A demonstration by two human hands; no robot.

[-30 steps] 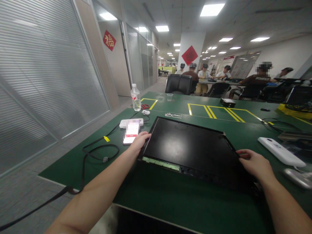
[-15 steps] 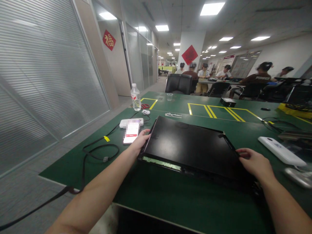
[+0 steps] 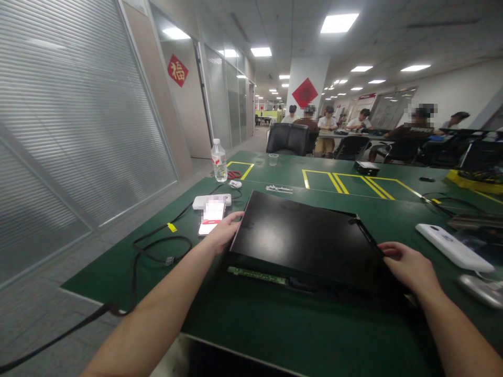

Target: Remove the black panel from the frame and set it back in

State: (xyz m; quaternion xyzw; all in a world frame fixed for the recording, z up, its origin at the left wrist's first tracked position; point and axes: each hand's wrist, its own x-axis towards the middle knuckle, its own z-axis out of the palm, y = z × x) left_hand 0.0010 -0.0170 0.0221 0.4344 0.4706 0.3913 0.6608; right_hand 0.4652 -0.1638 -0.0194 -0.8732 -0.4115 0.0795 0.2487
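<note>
A black flat display panel [image 3: 293,233] is held between my hands above the green table [image 3: 314,335]. A green circuit board strip [image 3: 257,276] shows along its near lower edge. My left hand [image 3: 226,232] is closed on the panel's left edge, with its fingertips partly hidden beneath. My right hand [image 3: 406,264] grips the opposite edge, thumb and fingers bent around it. The near right corner lies in shadow by my right wrist.
On the left are a phone [image 3: 212,214], a white power bank [image 3: 200,202], a black cable [image 3: 147,250] and a water bottle [image 3: 219,161]. Another white device [image 3: 451,246] and a silver mouse-like object [image 3: 481,289] lie right. Several people sit in the background.
The panel's tilt has changed slightly, and a wider dark band now separates its near edge from the green strip. Both hands keep their grip. The view has shifted a little.
</note>
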